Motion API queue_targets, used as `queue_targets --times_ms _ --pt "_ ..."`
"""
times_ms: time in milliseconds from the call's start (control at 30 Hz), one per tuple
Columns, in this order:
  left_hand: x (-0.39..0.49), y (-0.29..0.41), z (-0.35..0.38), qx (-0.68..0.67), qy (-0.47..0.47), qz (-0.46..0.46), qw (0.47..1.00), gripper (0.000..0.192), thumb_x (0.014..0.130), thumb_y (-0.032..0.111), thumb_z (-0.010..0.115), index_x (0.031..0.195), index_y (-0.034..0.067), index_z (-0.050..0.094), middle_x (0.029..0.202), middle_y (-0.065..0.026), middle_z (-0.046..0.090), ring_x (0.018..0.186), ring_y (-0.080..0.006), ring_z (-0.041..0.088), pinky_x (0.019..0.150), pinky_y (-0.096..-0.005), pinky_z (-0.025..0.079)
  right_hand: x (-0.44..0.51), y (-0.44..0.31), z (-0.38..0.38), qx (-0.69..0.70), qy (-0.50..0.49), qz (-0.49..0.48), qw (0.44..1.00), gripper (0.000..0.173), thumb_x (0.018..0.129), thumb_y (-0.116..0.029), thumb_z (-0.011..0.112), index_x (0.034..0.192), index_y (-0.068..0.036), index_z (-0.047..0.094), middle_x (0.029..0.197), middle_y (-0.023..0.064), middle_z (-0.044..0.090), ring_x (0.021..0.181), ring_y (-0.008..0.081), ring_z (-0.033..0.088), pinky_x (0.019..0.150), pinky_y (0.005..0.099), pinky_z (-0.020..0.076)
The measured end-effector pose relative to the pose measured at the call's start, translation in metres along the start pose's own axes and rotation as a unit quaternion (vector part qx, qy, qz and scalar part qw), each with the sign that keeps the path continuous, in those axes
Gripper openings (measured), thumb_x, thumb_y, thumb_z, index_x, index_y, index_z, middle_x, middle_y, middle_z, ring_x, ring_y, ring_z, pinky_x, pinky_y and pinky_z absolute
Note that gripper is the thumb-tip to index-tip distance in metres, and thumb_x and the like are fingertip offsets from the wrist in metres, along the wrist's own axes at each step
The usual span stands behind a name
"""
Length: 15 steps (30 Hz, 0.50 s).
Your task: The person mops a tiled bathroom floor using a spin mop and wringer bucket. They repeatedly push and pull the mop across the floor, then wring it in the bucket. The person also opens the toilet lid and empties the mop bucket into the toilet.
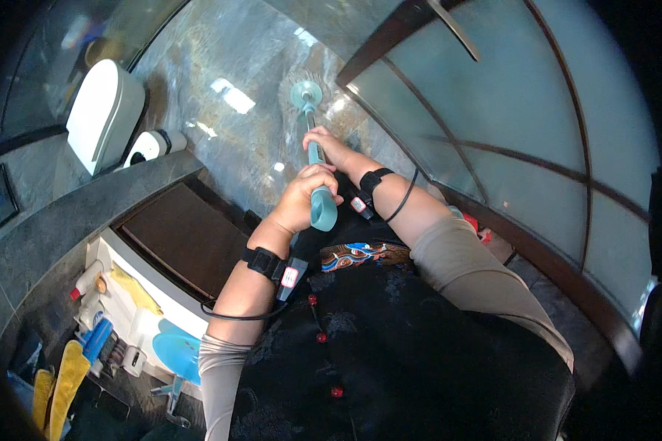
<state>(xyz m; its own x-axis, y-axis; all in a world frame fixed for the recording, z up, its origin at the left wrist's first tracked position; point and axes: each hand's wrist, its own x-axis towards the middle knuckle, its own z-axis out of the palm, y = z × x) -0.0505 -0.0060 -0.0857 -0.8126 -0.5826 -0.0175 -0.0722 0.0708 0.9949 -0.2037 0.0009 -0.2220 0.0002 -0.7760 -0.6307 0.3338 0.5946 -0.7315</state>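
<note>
My left hand [307, 194] is wrapped around the teal end grip of a long-handled cleaning tool, which has a hanging loop at its end. Further along the same pole, my right hand [326, 145] grips the teal section. The tool [307, 95] ends in a round teal disc ringed by grey strands or bristles, and whether it is a mop or a brush is unclear. Its head rests on the glossy grey-brown tiled floor [243, 149], close to the frosted-glass door's corner. Each forearm wears a black strap with a small cabled device.
A white toilet [102, 116] stands at left beside a white roll-like object [149, 148]. Nearer are a dark brown cabinet panel [182, 237] and a white sink with a blue basin [176, 350], tap [174, 399], bottles and yellow cloths [69, 380]. Framed frosted-glass panels [507, 105] border the right.
</note>
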Motion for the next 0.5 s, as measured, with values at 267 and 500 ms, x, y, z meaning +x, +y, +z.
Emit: queue_targets --times_ms 267,500 --pt "0.002 -0.001 0.049 -0.078 -0.123 -0.017 0.989 0.023 0.072 0.002 0.075 0.079 0.009 0.054 0.090 -0.0046 0.059 0.112 -0.0237 0.054 0.091 -0.0352 0.043 -0.078 0.079 -0.082 -0.454 -0.003 -0.242 0.858 0.028 0.068 -0.015 0.073 0.092 -0.012 0.060 0.092 0.0118 0.057 0.094 0.0259 0.051 0.084 0.0327 0.0431" --pt "0.018 -0.023 0.080 -0.095 -0.155 -0.122 0.976 0.022 0.074 0.006 0.075 0.085 0.008 0.056 0.092 -0.0038 0.060 0.099 -0.0204 0.057 0.088 -0.0346 0.044 -0.104 0.149 -0.118 -0.395 0.086 -0.034 0.914 0.037 0.073 -0.038 0.072 0.101 -0.015 0.065 0.101 0.0108 0.061 0.107 0.0311 0.050 0.093 0.0373 0.0414"
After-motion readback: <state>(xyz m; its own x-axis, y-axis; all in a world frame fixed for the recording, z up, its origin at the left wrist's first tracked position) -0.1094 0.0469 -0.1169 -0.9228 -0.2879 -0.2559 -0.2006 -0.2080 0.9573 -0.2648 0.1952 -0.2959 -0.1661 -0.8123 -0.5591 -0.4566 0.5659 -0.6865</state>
